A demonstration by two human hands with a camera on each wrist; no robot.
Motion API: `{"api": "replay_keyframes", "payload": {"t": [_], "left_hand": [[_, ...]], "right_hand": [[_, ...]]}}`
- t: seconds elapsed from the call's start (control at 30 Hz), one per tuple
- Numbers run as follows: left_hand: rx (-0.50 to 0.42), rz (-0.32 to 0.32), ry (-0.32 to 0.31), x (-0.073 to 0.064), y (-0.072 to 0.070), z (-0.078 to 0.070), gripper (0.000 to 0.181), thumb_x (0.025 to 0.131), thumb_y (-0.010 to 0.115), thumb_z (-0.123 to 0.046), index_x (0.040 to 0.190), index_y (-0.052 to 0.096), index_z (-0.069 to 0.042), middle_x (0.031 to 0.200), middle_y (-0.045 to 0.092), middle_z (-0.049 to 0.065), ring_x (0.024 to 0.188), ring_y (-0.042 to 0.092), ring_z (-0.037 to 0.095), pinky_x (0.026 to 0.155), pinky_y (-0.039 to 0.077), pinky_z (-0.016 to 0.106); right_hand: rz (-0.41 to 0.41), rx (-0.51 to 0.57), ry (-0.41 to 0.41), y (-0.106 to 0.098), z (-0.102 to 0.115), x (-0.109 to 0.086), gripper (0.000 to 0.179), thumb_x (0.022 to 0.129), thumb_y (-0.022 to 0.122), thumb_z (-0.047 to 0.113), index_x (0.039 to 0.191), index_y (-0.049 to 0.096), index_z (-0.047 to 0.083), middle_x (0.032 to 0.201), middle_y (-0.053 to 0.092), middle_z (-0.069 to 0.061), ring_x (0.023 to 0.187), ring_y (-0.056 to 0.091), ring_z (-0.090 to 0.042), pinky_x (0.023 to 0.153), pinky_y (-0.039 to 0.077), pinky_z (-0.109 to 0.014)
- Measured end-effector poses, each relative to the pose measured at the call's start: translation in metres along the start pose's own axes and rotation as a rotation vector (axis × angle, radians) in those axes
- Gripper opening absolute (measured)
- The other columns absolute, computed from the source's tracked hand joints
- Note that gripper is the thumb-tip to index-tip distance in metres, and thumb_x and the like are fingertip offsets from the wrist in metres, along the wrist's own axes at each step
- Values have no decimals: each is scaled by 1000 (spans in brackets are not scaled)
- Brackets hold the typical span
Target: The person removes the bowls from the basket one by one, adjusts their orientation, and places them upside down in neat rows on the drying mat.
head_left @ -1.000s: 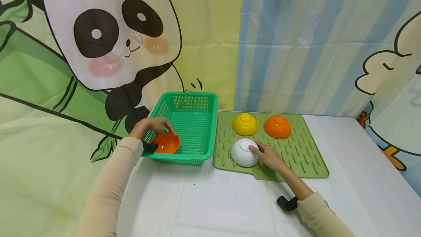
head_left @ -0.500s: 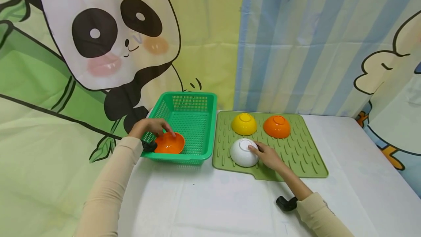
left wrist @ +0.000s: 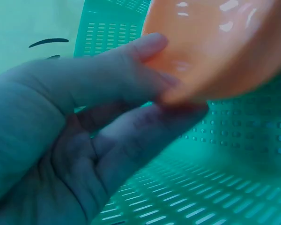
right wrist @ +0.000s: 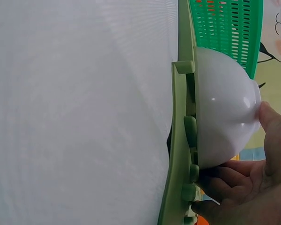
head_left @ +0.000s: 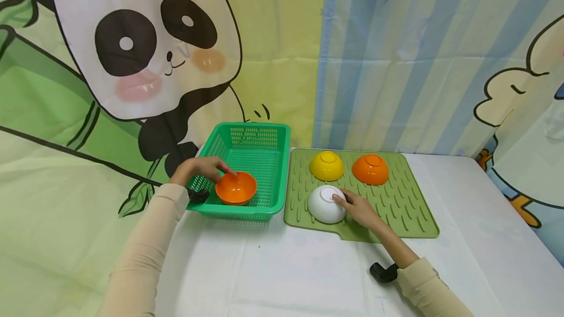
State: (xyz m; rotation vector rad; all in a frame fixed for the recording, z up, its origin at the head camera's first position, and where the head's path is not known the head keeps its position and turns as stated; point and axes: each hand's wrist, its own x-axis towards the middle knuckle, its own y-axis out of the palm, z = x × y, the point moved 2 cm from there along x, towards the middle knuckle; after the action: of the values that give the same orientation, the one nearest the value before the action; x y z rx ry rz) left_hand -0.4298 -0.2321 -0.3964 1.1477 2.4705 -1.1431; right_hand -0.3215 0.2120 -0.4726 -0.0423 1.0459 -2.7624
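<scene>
In the head view my left hand (head_left: 203, 167) reaches into the green basket (head_left: 287, 170) and holds an orange bowl (head_left: 238, 191) by its rim. The left wrist view shows the bowl's edge pinched between thumb and fingers (left wrist: 136, 126), the basket's slotted floor below it. A white bowl (head_left: 323, 209) lies upside down on the green drying mat (head_left: 396, 214). My right hand (head_left: 359, 208) grips it from the right. In the right wrist view the thumb presses near the white bowl's foot, and the other fingers are at its rim, close over the mat.
Behind the white bowl, a yellow bowl (head_left: 327, 168) and a second orange bowl (head_left: 371, 171) sit upside down on the mat. The basket stands just left of the mat on a white table (head_left: 282, 268). A printed curtain (head_left: 282, 53) hangs behind the table.
My left hand has shifted the orange bowl to the right and turned it so more of its inside shows. The right hand and the white bowl have stayed in place.
</scene>
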Motion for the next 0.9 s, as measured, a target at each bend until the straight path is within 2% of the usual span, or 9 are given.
{"api": "replay_keyframes", "payload": {"t": [0.07,0.2,0.37,0.5,0.67,0.73,0.9], "left_hand": [[7,-36,12,-1,-1,-2,51,74,55,12,122,62,-6,130,49,20,75,51,20,63,44,32],[2,-102,55,-5,-2,-9,48,77,56,7,123,59,-3,124,54,18,75,52,21,65,47,32],[-27,-150,94,-13,-1,-26,48,78,58,4,125,58,-4,120,57,16,81,56,23,69,52,31],[-41,-151,139,-22,1,-47,47,81,58,3,127,57,-5,122,56,15,81,55,25,69,51,29],[-59,-144,159,-29,4,-80,45,82,59,1,126,59,-9,120,57,11,82,57,25,70,51,30],[-47,-139,157,-30,8,-94,45,81,60,0,125,60,-11,119,58,9,83,58,25,71,52,31],[11,-101,203,-32,22,-131,45,80,61,-1,123,62,-15,123,57,5,90,55,22,70,50,32]], "right_hand": [[-1,1,0,0,0,0,75,90,46,55,140,37,0,137,40,-23,125,37,-40,97,33,-55],[-4,5,-2,1,2,-1,74,91,45,55,140,36,0,137,41,-24,124,38,-40,97,35,-55],[-12,2,-12,2,2,-2,74,91,44,55,140,36,0,137,41,-24,124,39,-40,96,35,-55],[-14,0,-22,2,1,-2,74,91,44,54,140,36,0,137,41,-24,124,39,-40,96,35,-55],[-16,8,-29,3,1,-2,73,92,44,53,140,36,-1,136,41,-24,123,39,-40,96,35,-55],[-15,9,-29,3,2,-3,73,92,45,53,140,35,-1,136,41,-25,124,39,-41,96,35,-55],[-16,6,-27,3,2,-3,73,92,44,53,140,35,-1,137,40,-25,124,38,-41,96,35,-55]]}}
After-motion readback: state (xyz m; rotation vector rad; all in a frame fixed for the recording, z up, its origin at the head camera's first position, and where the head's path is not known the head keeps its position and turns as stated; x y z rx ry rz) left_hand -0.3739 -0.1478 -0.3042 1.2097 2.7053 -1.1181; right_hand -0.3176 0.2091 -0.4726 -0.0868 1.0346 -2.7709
